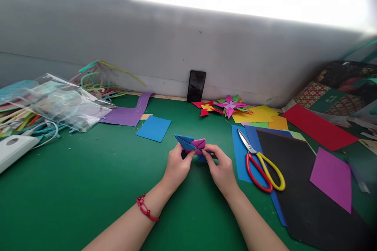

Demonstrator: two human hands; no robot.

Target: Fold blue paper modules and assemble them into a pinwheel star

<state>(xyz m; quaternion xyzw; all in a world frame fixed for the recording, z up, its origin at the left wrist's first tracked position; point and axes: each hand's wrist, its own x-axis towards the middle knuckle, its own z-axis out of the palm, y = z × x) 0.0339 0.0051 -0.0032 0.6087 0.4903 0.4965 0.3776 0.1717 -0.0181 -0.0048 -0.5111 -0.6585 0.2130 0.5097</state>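
A small folded paper piece (191, 144), blue with a pink-purple part, sits low over the green table (88, 188) in the middle. My left hand (177, 165) pinches its left side with thumb and fingers closed. My right hand (220, 166) pinches its right side the same way. A red string bracelet (145, 208) is on my left wrist.
Red-and-yellow scissors (260, 160) lie on blue and black sheets to the right. Finished paper stars (228, 106), a dark phone (196, 86) leaning on the wall, a blue square (153, 128), a purple strip (129, 113), a clear bag (59, 102) of strips and a purple sheet (332, 177) lie around.
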